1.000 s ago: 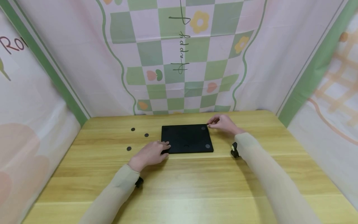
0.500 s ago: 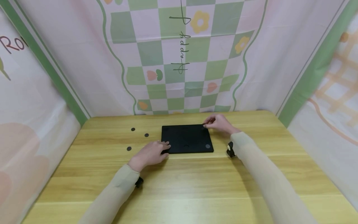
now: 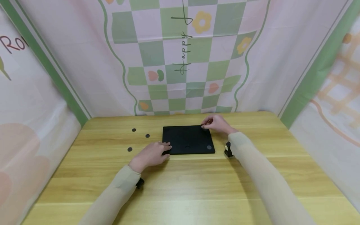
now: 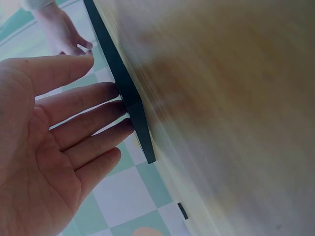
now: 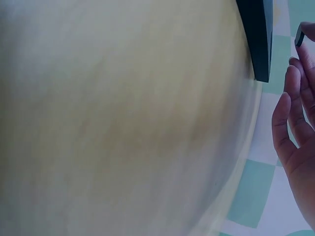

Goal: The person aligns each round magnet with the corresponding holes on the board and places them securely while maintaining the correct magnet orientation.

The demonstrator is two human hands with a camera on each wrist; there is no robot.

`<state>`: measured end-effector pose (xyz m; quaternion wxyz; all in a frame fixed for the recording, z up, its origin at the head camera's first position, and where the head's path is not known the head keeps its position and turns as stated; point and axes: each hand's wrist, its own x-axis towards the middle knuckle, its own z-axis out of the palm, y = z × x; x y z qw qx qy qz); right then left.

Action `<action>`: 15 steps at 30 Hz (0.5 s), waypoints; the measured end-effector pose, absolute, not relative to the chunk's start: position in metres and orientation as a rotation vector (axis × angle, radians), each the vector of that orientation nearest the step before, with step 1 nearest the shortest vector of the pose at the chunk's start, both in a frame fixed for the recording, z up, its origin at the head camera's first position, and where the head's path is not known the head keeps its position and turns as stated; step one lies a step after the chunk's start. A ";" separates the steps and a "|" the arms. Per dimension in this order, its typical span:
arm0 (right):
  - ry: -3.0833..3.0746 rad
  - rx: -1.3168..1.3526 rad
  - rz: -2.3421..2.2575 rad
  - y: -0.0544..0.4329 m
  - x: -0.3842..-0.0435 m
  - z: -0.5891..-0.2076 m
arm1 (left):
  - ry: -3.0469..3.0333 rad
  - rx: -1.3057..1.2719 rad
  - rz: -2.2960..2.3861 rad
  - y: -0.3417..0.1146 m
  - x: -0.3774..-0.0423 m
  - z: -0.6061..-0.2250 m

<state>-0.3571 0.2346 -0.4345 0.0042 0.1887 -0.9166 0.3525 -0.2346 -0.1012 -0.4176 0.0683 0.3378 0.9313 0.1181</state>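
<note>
A black rectangular board lies flat on the wooden table. My left hand rests its fingertips on the board's near left corner; in the left wrist view the fingers lie nearly straight against it. Over the far right corner, my right hand pinches a small dark disc between thumb and index finger, the other fingers loosely bent. A grey round spot shows at the board's near right corner. The right fingertips cover the far right corner in the head view.
Several centimetres left of the board, three dark discs lie spread on the table. A patterned curtain hangs along the table's back edge, with more cloth on both sides. Each wrist carries a small black camera.
The right hand has moved left with the disc, from just beside the far right corner to over it, covering the grey spot there. My left hand has stayed put.
</note>
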 end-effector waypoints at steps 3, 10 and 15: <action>-2.870 0.599 1.101 0.232 -0.358 -0.435 | 2.805 1.018 0.360 -0.101 -0.234 -0.418; -2.872 0.608 1.129 0.224 -0.359 -0.433 | 2.808 1.029 0.369 -0.101 -0.234 -0.417; -2.876 0.635 1.103 0.220 -0.361 -0.432 | 2.808 1.035 0.370 -0.101 -0.235 -0.417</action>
